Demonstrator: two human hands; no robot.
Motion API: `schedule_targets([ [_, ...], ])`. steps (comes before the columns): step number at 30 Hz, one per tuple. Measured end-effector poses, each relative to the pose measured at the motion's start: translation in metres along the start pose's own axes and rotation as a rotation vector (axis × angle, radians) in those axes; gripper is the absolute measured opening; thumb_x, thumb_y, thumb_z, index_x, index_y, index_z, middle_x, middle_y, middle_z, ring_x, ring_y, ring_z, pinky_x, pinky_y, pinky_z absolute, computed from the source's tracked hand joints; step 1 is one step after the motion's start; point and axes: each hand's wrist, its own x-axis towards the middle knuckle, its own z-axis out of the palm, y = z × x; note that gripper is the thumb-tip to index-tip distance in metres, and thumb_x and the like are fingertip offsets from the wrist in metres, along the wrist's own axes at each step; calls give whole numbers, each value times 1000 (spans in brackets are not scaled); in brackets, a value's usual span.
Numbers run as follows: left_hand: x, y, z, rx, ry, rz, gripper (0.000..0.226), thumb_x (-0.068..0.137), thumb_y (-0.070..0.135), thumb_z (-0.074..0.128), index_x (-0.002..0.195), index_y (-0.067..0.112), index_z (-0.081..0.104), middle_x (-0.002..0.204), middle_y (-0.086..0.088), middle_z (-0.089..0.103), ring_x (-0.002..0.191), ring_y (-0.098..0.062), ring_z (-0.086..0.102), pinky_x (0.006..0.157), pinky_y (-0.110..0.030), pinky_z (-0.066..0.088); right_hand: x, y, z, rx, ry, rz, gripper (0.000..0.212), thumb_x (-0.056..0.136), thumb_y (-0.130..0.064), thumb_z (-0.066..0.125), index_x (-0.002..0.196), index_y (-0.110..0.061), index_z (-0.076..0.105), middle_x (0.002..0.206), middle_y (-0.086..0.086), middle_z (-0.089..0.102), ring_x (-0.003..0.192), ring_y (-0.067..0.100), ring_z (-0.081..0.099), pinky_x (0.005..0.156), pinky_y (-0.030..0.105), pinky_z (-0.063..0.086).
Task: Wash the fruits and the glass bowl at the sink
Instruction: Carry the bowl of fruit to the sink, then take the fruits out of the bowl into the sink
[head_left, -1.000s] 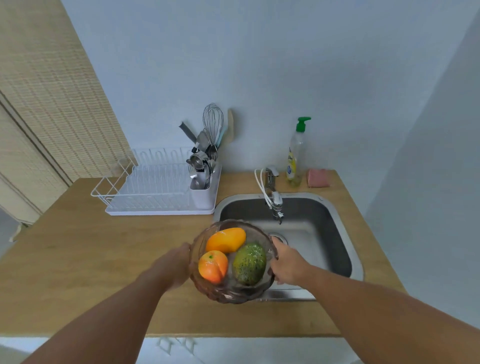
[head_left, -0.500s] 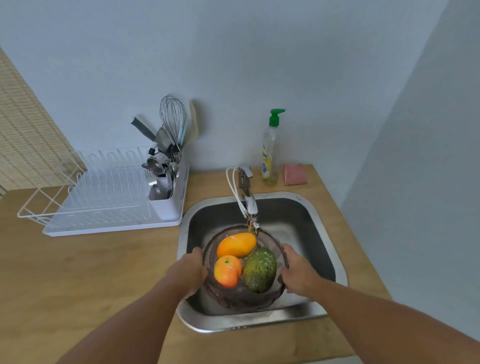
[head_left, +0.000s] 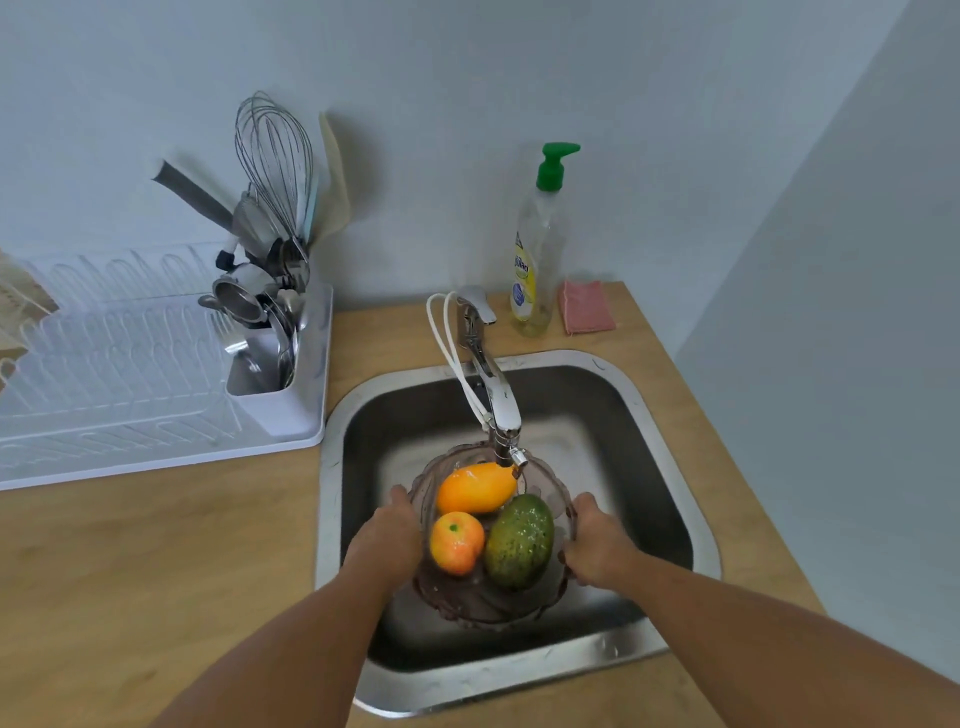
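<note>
Two hands are holding a tinted glass bowl (head_left: 493, 605) inside the steel sink (head_left: 670, 415), right under the chrome faucet (head_left: 491, 384). The left hand (head_left: 387, 535) is gripping the bowl's left rim, its fingers curling over the edge, and the right hand (head_left: 595, 543) is gripping the right rim in the same way. Three fruits are lying in the bowl: a yellow-orange mango (head_left: 475, 488) at the far side, with one end sitting just below the faucet's spout, an orange-red round fruit (head_left: 457, 540) at the near left, and a green speckled fruit (head_left: 519, 540) at the near right, touching the other two. Whether water is flowing from the spout is not clear, though the fruits are looking glossy.

Behind the sink, a dish soap bottle (head_left: 535, 260) with a green pump is standing upright on the wooden tabletop (head_left: 156, 545), and a pink sponge (head_left: 587, 306) is lying just beside it to the right. A thin white hose is looping along the faucet. To the left of the sink, a white dish rack (head_left: 130, 374) is resting on the tabletop, and its utensil holder (head_left: 275, 384) is carrying a wire whisk (head_left: 275, 156), ladles and other metal tools.
</note>
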Motion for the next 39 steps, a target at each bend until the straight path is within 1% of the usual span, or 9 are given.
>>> schedule_targets([
  [8,11,-1,16,279,-42,-118,68,95,5,54,153,8,18,131,-19,61,114,-32,66,91,-41,55,16,6,22,-39,-62,-33,25,91,-21,62,105,-19,42,105,14,67,93,35,69,74,43,59],
  [14,9,1,22,317,-37,-183,60,98,7,50,151,6,21,137,-18,58,121,-31,63,95,-40,53,26,17,35,-11,-99,-59,26,89,-25,62,103,-26,40,100,11,68,84,35,72,74,52,64],
  [17,8,3,22,319,-23,-209,59,99,9,51,150,6,23,138,-16,59,121,-29,63,95,-39,54,18,10,32,-11,-110,-81,24,93,-26,60,106,-25,40,101,9,68,85,30,71,73,46,64],
  [20,7,4,21,308,-19,-221,54,99,10,49,148,7,26,139,-16,57,124,-30,62,97,-39,53,14,8,31,-31,-112,-113,21,99,-24,57,109,-23,39,101,6,65,82,22,64,60,25,52],
  [23,6,5,20,291,-31,-237,54,98,11,52,147,7,30,140,-15,56,125,-30,60,99,-39,52,14,9,29,-68,-124,-130,22,99,-21,58,110,-22,39,102,7,65,83,23,63,63,27,50],
  [28,11,6,8,312,-20,-225,34,95,12,56,129,11,55,124,-9,65,113,-26,66,90,-35,55,15,-1,13,-162,-193,-118,28,95,-29,62,115,-20,44,117,12,67,104,30,66,89,43,58],
  [32,17,13,-4,217,66,-163,29,96,19,49,124,13,53,122,-10,63,109,-30,65,81,-37,52,22,-20,1,-339,-45,-128,31,99,-43,50,123,-23,49,119,6,65,109,30,65,79,38,50],
  [35,21,15,-1,15,104,-140,17,95,26,48,105,13,53,102,-9,62,84,-26,61,64,-35,45,28,-45,1,-274,97,-222,22,101,-33,49,120,-23,55,113,3,66,101,25,64,76,37,51],
  [39,25,11,11,-199,95,-188,19,92,27,50,85,11,53,82,-6,57,66,-18,53,53,-31,40,31,-73,14,-132,54,-255,13,102,-26,50,107,-21,61,100,5,69,89,27,66,78,42,59],
])
